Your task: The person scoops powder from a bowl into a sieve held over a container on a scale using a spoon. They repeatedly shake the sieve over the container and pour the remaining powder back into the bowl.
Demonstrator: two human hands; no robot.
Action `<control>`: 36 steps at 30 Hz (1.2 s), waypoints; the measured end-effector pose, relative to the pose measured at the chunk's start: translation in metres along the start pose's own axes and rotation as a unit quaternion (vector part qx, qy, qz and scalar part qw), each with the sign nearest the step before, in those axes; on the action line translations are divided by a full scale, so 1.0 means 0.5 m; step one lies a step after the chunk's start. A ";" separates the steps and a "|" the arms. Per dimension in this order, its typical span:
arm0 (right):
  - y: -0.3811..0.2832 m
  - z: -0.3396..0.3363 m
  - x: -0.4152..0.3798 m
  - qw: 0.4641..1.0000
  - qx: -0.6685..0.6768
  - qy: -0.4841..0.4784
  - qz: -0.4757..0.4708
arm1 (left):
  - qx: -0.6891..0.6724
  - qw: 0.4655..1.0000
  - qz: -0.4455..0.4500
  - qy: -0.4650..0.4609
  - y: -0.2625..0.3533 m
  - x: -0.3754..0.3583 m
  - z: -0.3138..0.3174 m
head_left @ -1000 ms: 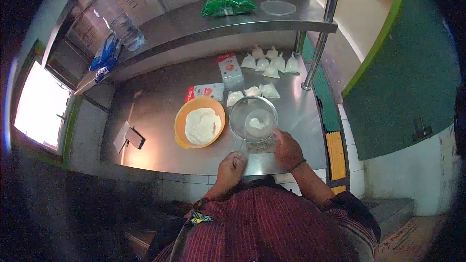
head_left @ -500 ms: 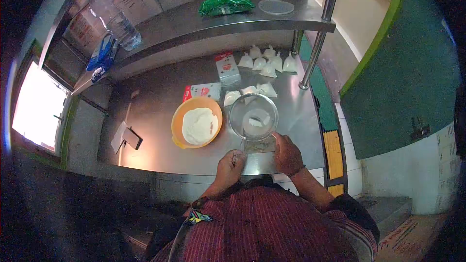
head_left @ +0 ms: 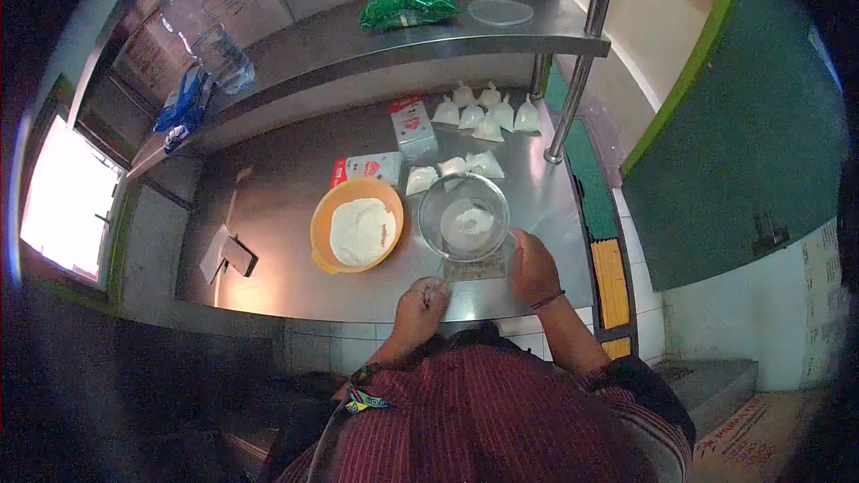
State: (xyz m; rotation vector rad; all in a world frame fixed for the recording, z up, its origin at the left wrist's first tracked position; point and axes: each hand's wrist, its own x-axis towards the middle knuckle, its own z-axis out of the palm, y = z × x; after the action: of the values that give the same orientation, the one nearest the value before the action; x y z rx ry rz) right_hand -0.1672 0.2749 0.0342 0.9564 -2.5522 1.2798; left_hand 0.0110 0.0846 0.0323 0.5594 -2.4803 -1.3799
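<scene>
Right hand [head_left: 532,268] has shifted up to the glass bowl's [head_left: 463,216] near rim, fingers curled against it. Left hand [head_left: 420,298] closed at counter edge [head_left: 358,309], contents indiscernible. Orange bowl [head_left: 356,224] just left; bare counter beyond.

scale [head_left: 476,268] display hidden under glass bowl [head_left: 463,216] (unreadable), carton [head_left: 410,125] print blurred

Bare counter [head_left: 277,215] left of orange bowl [head_left: 356,224] — packets [head_left: 452,168] crowding behind.

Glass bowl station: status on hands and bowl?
Left hand closed at the counter edge, contents unclear. Right hand beside the glass bowl, which holds white powder atop a small scale. Orange bowl of flour sits left, apart.
</scene>
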 end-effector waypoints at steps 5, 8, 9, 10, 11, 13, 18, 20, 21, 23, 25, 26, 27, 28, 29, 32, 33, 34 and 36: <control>-0.007 0.001 -0.018 0.995 0.034 -0.088 0.021 | -0.004 0.999 0.037 0.022 -0.007 -0.004 0.003; -0.015 -0.007 -0.016 0.999 0.020 -0.038 -0.005 | -0.021 0.999 0.009 0.024 -0.019 -0.005 0.009; -0.018 -0.009 -0.013 0.999 0.019 -0.039 -0.006 | -0.022 0.999 0.009 0.024 -0.013 -0.007 0.005; -0.021 -0.010 -0.011 0.999 0.002 -0.041 0.011 | -0.019 0.999 0.013 0.024 -0.007 -0.008 0.001; -0.022 -0.012 -0.010 0.999 -0.016 -0.042 0.028 | -0.018 0.999 0.017 0.023 -0.001 -0.009 -0.001; -0.011 -0.004 -0.014 0.997 -0.015 -0.068 0.020 | 0.001 0.998 0.048 0.031 0.000 -0.010 -0.002; -0.022 -0.002 -0.018 0.994 0.036 -0.102 0.016 | -0.013 0.999 0.023 0.026 -0.005 -0.014 -0.001; -0.030 -0.008 -0.017 0.997 -0.004 -0.062 0.036 | 0.014 0.999 0.019 0.030 -0.004 -0.017 -0.001; -0.026 -0.005 -0.019 0.997 -0.005 -0.064 0.035 | 0.013 0.999 0.018 0.031 -0.002 -0.018 -0.002; -0.010 0.002 -0.023 0.999 -0.026 -0.037 0.014 | -0.019 0.999 -0.005 0.028 0.004 -0.019 -0.002; -0.015 0.003 -0.021 0.996 -0.037 -0.081 0.026 | -0.025 0.999 -0.005 0.030 0.008 -0.019 0.000; -0.018 0.004 -0.021 0.990 -0.047 -0.124 0.040 | -0.030 0.999 -0.006 0.029 0.011 -0.019 0.001; -0.020 0.005 -0.023 0.990 -0.048 -0.124 0.040 | -0.032 0.999 -0.006 0.029 0.001 -0.020 0.008; -0.021 0.007 -0.024 0.994 -0.026 -0.102 0.026 | -0.038 0.998 -0.005 0.041 -0.013 -0.019 0.017; -0.023 0.005 -0.023 0.997 -0.005 -0.080 0.011 | -0.045 0.998 -0.004 0.054 -0.027 -0.017 0.025; -0.030 -0.005 -0.013 0.998 -0.039 -0.043 0.009 | -0.006 0.998 0.039 0.056 0.010 -0.018 0.008; -0.028 -0.004 -0.013 0.998 -0.042 -0.042 0.010 | -0.008 0.998 0.040 0.055 0.010 -0.017 0.009; -0.021 0.001 -0.012 0.995 -0.045 -0.077 0.039 | -0.012 0.998 0.027 0.054 0.007 -0.014 0.012; -0.018 0.007 -0.011 0.990 -0.050 -0.111 0.067 | -0.018 0.998 0.016 0.053 -0.008 -0.005 0.016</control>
State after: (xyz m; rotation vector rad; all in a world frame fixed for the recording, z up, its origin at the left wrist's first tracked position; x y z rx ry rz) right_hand -0.1570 0.2712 0.0358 0.9716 -2.8653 1.1197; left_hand 0.0109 0.0899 0.0249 0.5668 -2.3666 -1.3449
